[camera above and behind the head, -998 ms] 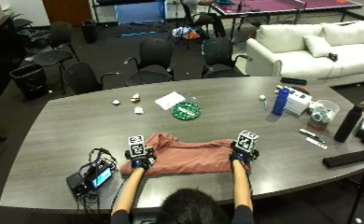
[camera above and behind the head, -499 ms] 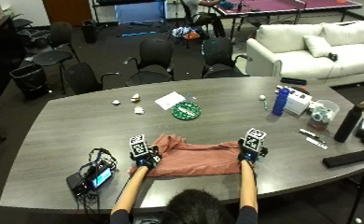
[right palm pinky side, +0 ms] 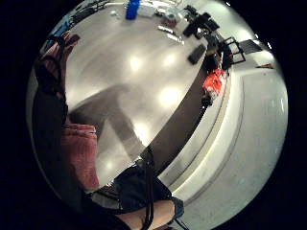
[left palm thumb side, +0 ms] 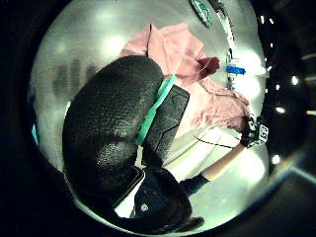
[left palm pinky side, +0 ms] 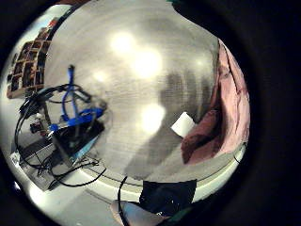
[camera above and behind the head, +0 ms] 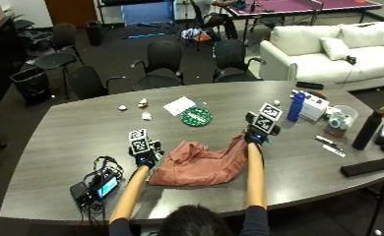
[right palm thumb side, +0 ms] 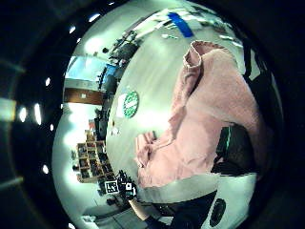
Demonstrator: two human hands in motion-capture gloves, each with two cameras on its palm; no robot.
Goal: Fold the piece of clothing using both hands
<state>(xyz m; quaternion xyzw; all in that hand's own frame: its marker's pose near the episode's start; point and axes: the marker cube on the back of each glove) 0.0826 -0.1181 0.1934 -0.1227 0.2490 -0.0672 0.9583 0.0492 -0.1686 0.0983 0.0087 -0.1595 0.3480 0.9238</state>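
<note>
A pink shirt [camera above and behind the head: 202, 164] lies rumpled on the grey bench [camera above and behind the head: 67, 147], close to the near edge and in front of the person. The left hand [camera above and behind the head: 144, 158] is at the shirt's left end, low on the bench; in its thumb side palm view the glove's fingers [left palm thumb side: 111, 128] are curled over, with the cloth running out from under them, so it seems to hold that end. The right hand [camera above and behind the head: 256, 135] is raised and pushed toward the far edge, carrying the shirt's right end up off the bench, so that the cloth rises in a fold from the heap to the glove. In the right thumb side palm view the shirt [right palm thumb side: 200, 119] hangs from that palm in a broad sheet, and the fingers appear to be closed on it, though the pinch itself is hidden.

A black device with blue cables [camera above and behind the head: 97, 184] sits near the left near corner, just left of the left forearm. A green disc [camera above and behind the head: 196, 117] and a white paper [camera above and behind the head: 179, 105] lie beyond the shirt, toward the far edge, with a few small white bits [camera above and behind the head: 143, 109] to their left. A blue bottle [camera above and behind the head: 297, 106] and a white box [camera above and behind the head: 315, 105] stand toward the right far corner, a black bottle [camera above and behind the head: 366, 130] near the right edge, and a flat black bar [camera above and behind the head: 368, 167] by the right near corner.
</note>
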